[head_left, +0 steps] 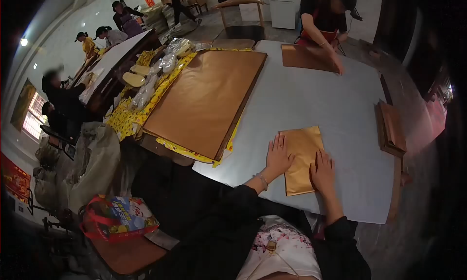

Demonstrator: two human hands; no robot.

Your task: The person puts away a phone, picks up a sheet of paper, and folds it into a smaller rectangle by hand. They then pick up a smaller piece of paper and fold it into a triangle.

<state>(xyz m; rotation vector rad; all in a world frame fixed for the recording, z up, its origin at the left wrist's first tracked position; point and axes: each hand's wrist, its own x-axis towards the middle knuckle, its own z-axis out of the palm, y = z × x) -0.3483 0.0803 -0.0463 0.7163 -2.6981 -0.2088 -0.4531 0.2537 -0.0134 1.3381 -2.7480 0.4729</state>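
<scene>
A folded sheet of golden-brown paper (300, 170) lies flat on the pale grey tabletop (355, 178) in front of me. My left hand (278, 157) rests at its left edge, palm down, with the fingers stretched out and pointing away from me. On the opposite edge lies my right hand (323, 171), also flat, its fingers extended over the paper. Neither hand grips anything. To the left is a large stack of flat brown paper sheets (209, 100) on a yellow patterned cloth (121, 117).
Across the table a co-worker (323, 17) bends over another brown sheet (309, 59). A pile of folded brown paper (390, 128) sits at the right edge. Plastic-wrapped bundles (146, 88) lie beyond the stack. A red-handled bag (126, 214) rests on a chair at lower left.
</scene>
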